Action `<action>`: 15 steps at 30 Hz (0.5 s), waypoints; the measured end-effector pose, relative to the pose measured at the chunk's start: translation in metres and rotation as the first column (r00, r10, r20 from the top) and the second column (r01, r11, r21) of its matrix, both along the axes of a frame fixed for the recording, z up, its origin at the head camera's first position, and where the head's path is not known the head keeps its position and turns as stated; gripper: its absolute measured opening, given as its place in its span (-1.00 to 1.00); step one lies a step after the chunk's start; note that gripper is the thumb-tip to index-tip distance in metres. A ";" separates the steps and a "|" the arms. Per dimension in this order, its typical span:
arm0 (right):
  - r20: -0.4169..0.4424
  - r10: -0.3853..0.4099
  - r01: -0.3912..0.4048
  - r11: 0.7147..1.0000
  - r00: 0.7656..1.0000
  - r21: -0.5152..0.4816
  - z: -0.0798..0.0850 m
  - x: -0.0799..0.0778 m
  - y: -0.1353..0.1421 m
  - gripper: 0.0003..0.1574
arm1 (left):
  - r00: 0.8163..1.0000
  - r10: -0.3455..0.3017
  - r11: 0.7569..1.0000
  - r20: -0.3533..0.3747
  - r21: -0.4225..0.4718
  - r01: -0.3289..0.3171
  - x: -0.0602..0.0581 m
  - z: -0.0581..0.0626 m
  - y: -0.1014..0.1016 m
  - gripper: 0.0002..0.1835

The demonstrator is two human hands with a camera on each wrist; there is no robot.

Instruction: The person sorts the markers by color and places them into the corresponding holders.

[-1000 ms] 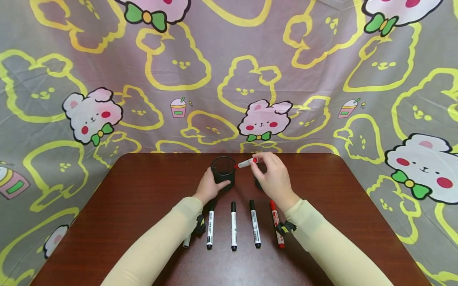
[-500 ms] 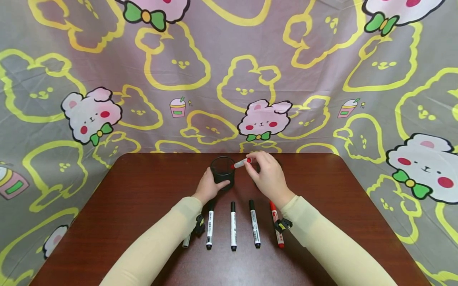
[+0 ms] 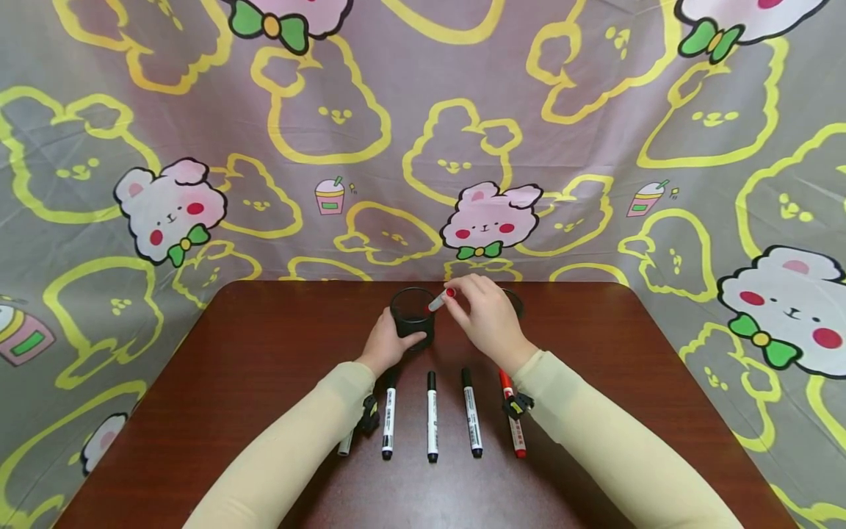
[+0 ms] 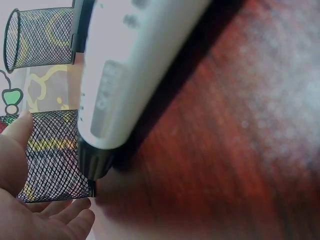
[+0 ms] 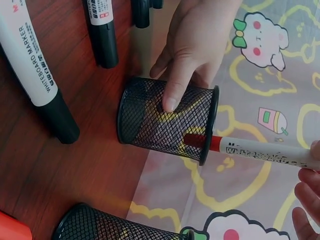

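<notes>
My left hand (image 3: 386, 347) holds a black mesh pen cup (image 3: 416, 334) by its side, with the thumb across the near wall. The cup stands upright near the back of the table. Between the thumb and fingers of my right hand (image 3: 490, 314) is a white whiteboard marker (image 3: 439, 300) with a red cap, pinched near its rear end. It slants down to the left into the cup's mouth. In the right wrist view the red cap (image 5: 200, 140) shows through the mesh, just inside the rim.
A second mesh pen cup (image 3: 515, 303) stands partly hidden behind my right hand. Several markers lie in a row in front: black-capped ones (image 3: 432, 417) and a red one (image 3: 518, 433) partly under my right wrist. Another marker (image 3: 345, 445) shows beside the left sleeve. A patterned cloth hangs behind the table.
My right hand has moved left with the marker, and the marker's red end has passed from beside the cup's rim into its mouth. The left hand and cup have stayed in place.
</notes>
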State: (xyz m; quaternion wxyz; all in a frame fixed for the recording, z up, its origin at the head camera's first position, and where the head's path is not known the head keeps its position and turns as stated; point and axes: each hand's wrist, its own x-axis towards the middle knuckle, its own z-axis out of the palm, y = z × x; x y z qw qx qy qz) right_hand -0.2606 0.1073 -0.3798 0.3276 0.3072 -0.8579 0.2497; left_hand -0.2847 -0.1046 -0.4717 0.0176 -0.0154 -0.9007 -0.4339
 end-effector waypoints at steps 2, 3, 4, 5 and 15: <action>-0.002 0.000 0.000 1.000 1.000 0.007 0.000 -0.001 -0.001 -0.74 | 1.000 -0.005 1.000 -0.001 0.005 0.005 0.000 0.001 0.000 -0.09; 0.000 0.001 -0.001 1.000 1.000 0.010 0.000 -0.002 -0.001 -0.74 | 1.000 -0.006 1.000 -0.004 0.009 0.006 0.001 0.001 0.000 -0.09; 0.002 0.001 -0.001 1.000 1.000 0.014 0.000 -0.003 -0.001 -0.73 | 1.000 -0.007 1.000 -0.001 0.010 0.007 0.001 0.001 0.000 -0.09; 0.006 0.001 -0.001 1.000 1.000 0.020 0.000 -0.003 -0.002 -0.73 | 1.000 -0.007 1.000 0.003 0.009 0.007 0.001 0.001 0.000 -0.08; 0.066 0.000 -0.003 0.999 0.998 0.053 -0.003 -0.006 -0.004 -0.71 | 1.000 -0.010 1.000 0.002 0.008 0.010 0.002 0.001 0.000 -0.06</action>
